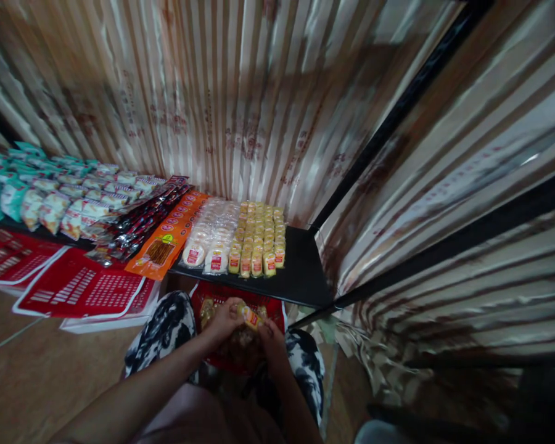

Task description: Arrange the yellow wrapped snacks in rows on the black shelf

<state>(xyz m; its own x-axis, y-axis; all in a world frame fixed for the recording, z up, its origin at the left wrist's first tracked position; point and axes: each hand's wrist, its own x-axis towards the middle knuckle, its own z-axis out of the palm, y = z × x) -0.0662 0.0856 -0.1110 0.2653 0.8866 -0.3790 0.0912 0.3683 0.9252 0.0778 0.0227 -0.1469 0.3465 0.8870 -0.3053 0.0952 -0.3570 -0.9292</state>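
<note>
Between my two hands is a small yellow wrapped snack cake (pixel 250 317) with a red and white label. My left hand (pixel 228 319) pinches its left end, and my right hand (pixel 272 338) has hold of its right end. Below them, between my knees, sits a red bag or basket (pixel 277 306) with more wrapped pieces (pixel 207 309) inside, partly covered by my hands. Just beyond, on a black shelf (pixel 301 265), stand rows of similar yellow wrapped cakes (pixel 257 240).
Left of the yellow cakes are white round wrapped cakes (pixel 203 240), an orange snack packet (pixel 160 246), dark packets (pixel 139 222), white bags (pixel 81 206) and teal bags (pixel 13 194). Red printed bags (pixel 87 283) hang below. Behind is a striped curtain (pixel 240 111), with black poles (pixel 374 139) at right.
</note>
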